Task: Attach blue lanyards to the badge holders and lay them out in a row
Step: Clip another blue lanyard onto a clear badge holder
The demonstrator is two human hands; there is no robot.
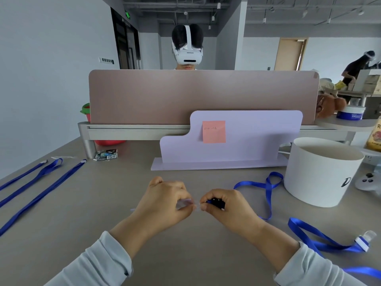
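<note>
Head view shows both hands meeting over a matte grey-brown table point(103, 213). The left hand point(165, 201) has its fingers curled, pinching a small holder point(186, 203) of clear, glossy plastic, blurred and mostly hidden by the fingers. The right hand point(224, 205) is curled tight around a black clip point(216, 202), which sits just beside the holder; whether the two are joined I cannot tell. From that hand a satin blue ribbon point(268, 190) trails right across the table, twisting into a loose loop near a tub point(317, 178). The tub is a white, smooth-walled cylinder, open at the top; only its pale inner wall shows, so its contents cannot be told. A second lanyard point(321, 238) lies curved at near right, ending in a white fitting with a clear plastic piece. At far left, three flat blue lanyards point(41, 195) lie side by side in long slanted strips, with white fittings at their far ends. Behind the hands stands a lilac board point(237, 145) with rounded, stepped corners on a flat base, a square pink note point(214, 132) stuck to it. Behind that runs a dull rose divider point(202, 96) with rounded corners. A white controller point(369, 180) rests right of the tub.
</note>
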